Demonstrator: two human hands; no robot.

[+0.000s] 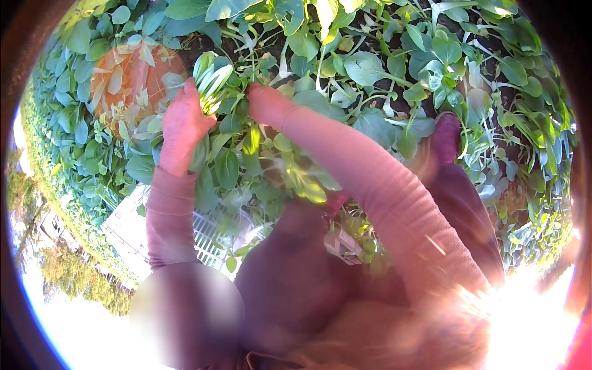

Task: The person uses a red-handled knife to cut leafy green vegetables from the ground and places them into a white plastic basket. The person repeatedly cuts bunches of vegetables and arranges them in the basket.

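My left hand (186,127) is closed around a bunch of leafy greens (213,81), whose pale stems point up and away from me. Just to its right, my right hand (270,106) has its fingers curled in at a leafy green plant (250,138); the fingertips are partly hidden among stems. The two hands are close together but apart. Under and around them spread broad green leaves (367,68), several lying loose with whitish stem ends (283,69) showing.
A white slatted plastic crate (215,238) stands by my left forearm, partly covered by leaves. My knee (296,249) is bent in front of me, and a purple boot (447,136) rests among the plants. Dark soil (199,48) shows between leaves. Strong sun glare fills the lower right.
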